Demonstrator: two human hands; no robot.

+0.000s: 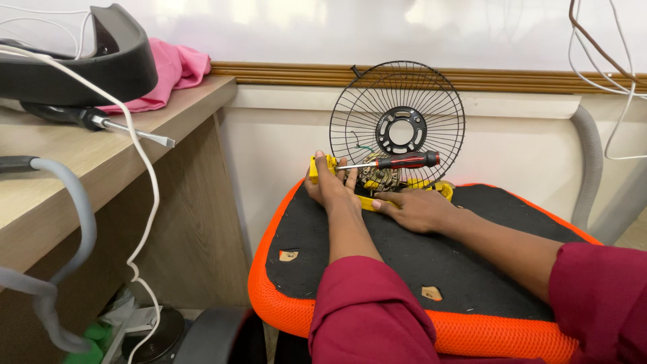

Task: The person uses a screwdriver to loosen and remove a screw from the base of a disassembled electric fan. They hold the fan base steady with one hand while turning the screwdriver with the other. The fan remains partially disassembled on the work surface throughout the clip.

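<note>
Head | left hand [331, 187] clasps yellow motor housing [377, 183], steadying it | right hand [416, 209] flat, pinning base | screwdriver [394, 162] rests across | grille [397, 125] upright behind

A black seat cushion [472, 256] with an orange mesh edge carries a yellow fan motor housing [377, 182], and a black wire fan guard [397, 121] stands upright at its back. To the left, a wooden desk [60, 202] bears a screwdriver [101, 123], a pink cloth [176, 71] and a black curved headset [81, 61]
</note>
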